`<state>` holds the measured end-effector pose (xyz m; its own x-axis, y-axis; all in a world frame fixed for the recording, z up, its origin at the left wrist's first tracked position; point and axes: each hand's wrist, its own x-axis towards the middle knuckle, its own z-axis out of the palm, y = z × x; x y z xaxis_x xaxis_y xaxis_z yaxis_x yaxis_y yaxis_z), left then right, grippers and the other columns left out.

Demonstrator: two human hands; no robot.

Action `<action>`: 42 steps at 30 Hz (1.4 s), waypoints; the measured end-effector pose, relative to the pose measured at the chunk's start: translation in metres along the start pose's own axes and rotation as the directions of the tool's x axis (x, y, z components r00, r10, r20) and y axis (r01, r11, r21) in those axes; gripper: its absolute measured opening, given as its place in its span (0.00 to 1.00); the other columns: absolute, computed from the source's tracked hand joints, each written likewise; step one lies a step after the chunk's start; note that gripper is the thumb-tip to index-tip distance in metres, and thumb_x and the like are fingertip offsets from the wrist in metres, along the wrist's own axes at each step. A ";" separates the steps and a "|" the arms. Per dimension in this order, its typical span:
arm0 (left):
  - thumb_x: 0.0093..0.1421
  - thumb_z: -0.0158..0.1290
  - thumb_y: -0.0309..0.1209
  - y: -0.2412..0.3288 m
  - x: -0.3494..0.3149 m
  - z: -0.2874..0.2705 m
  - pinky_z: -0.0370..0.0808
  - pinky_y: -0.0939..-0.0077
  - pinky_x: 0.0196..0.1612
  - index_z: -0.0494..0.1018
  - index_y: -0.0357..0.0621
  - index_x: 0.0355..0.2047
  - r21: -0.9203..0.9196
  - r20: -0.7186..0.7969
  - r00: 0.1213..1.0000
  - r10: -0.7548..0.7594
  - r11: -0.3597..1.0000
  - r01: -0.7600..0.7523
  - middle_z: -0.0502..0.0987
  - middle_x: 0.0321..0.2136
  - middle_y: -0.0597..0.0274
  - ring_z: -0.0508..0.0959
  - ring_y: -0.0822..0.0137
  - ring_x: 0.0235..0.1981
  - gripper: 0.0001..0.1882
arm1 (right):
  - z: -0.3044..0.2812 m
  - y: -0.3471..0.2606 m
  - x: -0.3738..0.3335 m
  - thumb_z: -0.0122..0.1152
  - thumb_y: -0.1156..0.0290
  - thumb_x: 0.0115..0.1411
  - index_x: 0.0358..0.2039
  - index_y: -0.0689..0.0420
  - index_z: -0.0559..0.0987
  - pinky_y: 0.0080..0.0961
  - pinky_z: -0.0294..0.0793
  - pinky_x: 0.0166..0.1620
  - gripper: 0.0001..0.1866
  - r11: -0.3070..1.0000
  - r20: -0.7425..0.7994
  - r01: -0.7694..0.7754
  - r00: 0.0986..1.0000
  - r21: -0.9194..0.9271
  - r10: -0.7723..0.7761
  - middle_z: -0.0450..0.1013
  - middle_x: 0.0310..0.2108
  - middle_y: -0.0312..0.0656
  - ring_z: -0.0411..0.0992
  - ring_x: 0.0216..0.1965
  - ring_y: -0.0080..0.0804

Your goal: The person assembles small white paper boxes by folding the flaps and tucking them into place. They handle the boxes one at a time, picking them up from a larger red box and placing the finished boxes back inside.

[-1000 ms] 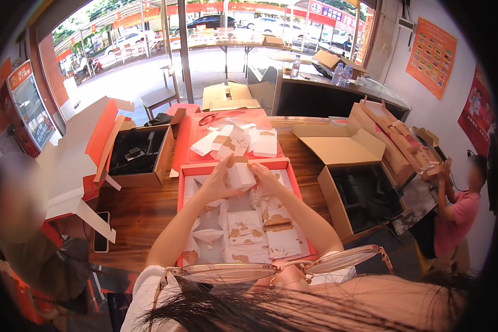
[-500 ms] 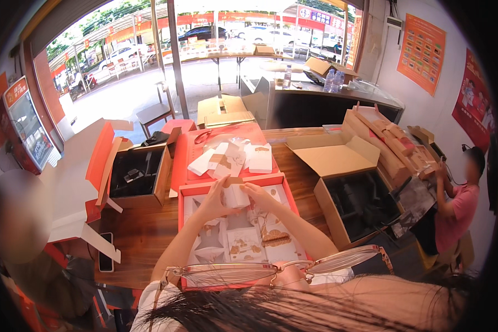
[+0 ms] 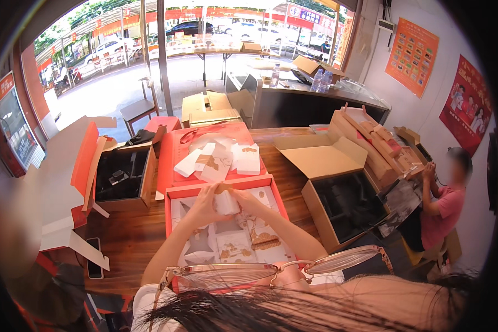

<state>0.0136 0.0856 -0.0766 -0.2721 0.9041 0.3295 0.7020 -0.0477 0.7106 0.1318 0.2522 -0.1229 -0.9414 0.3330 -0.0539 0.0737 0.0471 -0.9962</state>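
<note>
Both my hands hold a small white paper carton (image 3: 227,203) with a tan end. My left hand (image 3: 206,203) wraps its left side, and my right hand (image 3: 247,201) grips the right side with fingers at the top edge. Beneath the hands lies a red-rimmed gift box (image 3: 279,203) with a white compartmented inside. Its near part shows a white printed carton (image 3: 233,247) and a tan-patterned piece (image 3: 265,240). Just beyond the box, several white cartons, some looking flat (image 3: 212,166), are piled on a red box or lid (image 3: 170,148).
An open brown carton with black lining (image 3: 123,171) stands left, near a phone (image 3: 95,260). Another open brown carton (image 3: 310,202) stands right, before stacked brown packaging (image 3: 371,145). A person in pink (image 3: 442,205) sits far right; another blurred person is at far left.
The view has turned slightly right, so the scene sits further left. My hands still hold the white carton, which looks slightly turned, with my fingers shifted a little on it.
</note>
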 end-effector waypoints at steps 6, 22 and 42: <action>0.35 0.70 0.42 -0.009 -0.003 0.005 0.61 0.58 0.57 0.51 0.43 0.62 0.082 -0.017 0.998 0.059 0.995 -0.057 0.61 0.53 0.47 0.60 0.50 0.55 0.56 | 0.005 -0.011 -0.005 0.40 0.50 0.66 0.46 0.60 0.73 0.18 0.68 0.25 0.26 0.987 -0.039 -0.060 0.998 -0.151 0.055 0.71 0.28 0.36 0.68 0.24 0.21; 0.34 0.71 0.35 0.000 -0.002 0.002 0.63 0.57 0.57 0.51 0.45 0.61 0.001 -0.151 0.988 -0.046 0.999 0.047 0.60 0.53 0.46 0.62 0.49 0.55 0.55 | 0.011 -0.035 -0.023 0.51 0.49 0.61 0.60 0.64 0.57 0.26 0.70 0.40 0.37 0.931 0.059 0.135 0.991 -0.338 -0.122 0.73 0.38 0.51 0.73 0.37 0.35; 0.30 0.68 0.24 0.001 -0.002 0.001 0.66 0.63 0.55 0.58 0.43 0.56 0.084 -0.260 0.960 0.099 0.993 -0.080 0.63 0.52 0.55 0.62 0.53 0.54 0.49 | 0.028 -0.047 -0.033 0.59 0.64 0.54 0.63 0.60 0.48 0.29 0.72 0.33 0.42 0.863 -0.132 0.167 0.957 -0.477 -0.259 0.72 0.32 0.46 0.74 0.28 0.36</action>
<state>0.0156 0.0844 -0.0773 -0.3629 0.7531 0.5487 0.7743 -0.0838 0.6272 0.1506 0.2128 -0.0764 -0.8765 0.4307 0.2152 0.0630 0.5457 -0.8356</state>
